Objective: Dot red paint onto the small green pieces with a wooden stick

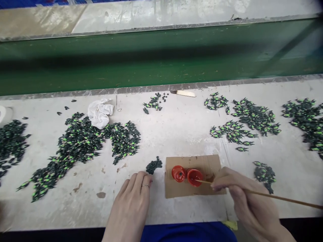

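Note:
My right hand (242, 196) grips a thin wooden stick (277, 197) whose tip dips into a small red paint cap (194, 176). A second red cap (178, 173) sits beside it, both on a piece of brown cardboard (202, 164). My left hand (135, 198) lies flat on the table, palm down, fingers apart, with a ring on one finger. Its fingertips are close to a small cluster of dark unpainted pieces (153, 165).
Heaps of small dark pieces with green dots cover the white table (176, 131): a large spread (75, 144) on the left, more piles (248, 121) on the right. A crumpled white cloth (99, 112) and a knife-like tool (183, 93) lie farther back. A green belt (161, 57) runs behind.

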The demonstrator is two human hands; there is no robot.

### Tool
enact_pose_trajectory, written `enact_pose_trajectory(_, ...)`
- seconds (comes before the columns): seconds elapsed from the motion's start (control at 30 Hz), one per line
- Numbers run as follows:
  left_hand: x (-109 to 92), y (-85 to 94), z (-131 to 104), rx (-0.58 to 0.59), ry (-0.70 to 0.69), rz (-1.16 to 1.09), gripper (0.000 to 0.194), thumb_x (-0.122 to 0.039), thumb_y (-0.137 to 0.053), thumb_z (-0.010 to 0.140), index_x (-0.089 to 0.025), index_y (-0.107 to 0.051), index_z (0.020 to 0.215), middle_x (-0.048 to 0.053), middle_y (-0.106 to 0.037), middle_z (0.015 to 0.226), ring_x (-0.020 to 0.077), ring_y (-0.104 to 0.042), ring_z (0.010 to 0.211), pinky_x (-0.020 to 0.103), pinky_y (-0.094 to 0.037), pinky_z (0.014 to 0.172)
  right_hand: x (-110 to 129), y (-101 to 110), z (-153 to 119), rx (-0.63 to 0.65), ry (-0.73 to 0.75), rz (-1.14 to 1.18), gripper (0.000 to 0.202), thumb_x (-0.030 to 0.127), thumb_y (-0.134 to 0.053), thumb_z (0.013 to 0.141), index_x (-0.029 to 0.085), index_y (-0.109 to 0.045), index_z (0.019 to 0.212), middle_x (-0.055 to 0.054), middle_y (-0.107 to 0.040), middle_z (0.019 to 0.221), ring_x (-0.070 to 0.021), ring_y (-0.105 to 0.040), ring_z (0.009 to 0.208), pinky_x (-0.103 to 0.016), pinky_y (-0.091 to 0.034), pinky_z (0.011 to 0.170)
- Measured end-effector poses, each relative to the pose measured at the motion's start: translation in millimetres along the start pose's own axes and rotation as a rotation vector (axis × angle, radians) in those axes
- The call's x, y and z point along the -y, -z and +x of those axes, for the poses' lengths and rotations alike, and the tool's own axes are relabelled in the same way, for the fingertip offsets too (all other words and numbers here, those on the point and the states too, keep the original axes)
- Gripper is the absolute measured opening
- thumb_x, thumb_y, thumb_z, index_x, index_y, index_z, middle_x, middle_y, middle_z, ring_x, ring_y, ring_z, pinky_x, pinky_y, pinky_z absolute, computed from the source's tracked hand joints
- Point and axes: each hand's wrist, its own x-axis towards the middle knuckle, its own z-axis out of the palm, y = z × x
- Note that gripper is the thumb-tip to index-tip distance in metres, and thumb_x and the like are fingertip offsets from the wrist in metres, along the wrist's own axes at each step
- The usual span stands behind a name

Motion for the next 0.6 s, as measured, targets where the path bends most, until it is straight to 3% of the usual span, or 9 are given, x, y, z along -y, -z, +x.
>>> enact_pose_trajectory(0.17,-5,6.5,1,-0.02,0.065,-0.213,0.026,0.002,-0.043,0.094,-0.02,-0.052,0.104,0.006,-0.063,0.091,0.0236,-0.066,0.075,0.036,-0.057,0.066,-5,-16,-4,0.046,0.07,0.002,0.028,0.02,-0.041,0.111,0.022,-0.062,0.094,-0.002,-0.064,0.075,-0.0132,-0.059,0.064,-0.024,-0.048,0.057)
enact_pose_trajectory(0.33,-27,10.4,-2,0.001,0.211,-0.551,0.017,-0.01,-0.047,0.104,-0.026,-0.051,0.103,0.001,-0.065,0.095,0.0165,-0.067,0.078,0.027,-0.056,0.071,-8,-19,-1,0.041,0.075,0.006,0.03,0.018,-0.041,0.111,0.021,-0.063,0.091,-0.002,-0.064,0.076,-0.0141,-0.056,0.065,-0.026,-0.046,0.057)
enact_pose_trajectory(0.6,-56,-12.3,-5,0.021,0.283,-0.767,0.019,-0.012,-0.042,0.106,-0.028,-0.051,0.101,0.002,-0.068,0.098,0.017,-0.07,0.084,0.027,-0.057,0.076,-8,-17,-4,0.053,0.015,0.053,0.027,0.018,-0.045,0.109,0.021,-0.065,0.091,-0.002,-0.064,0.077,-0.0138,-0.059,0.066,-0.024,-0.046,0.057)
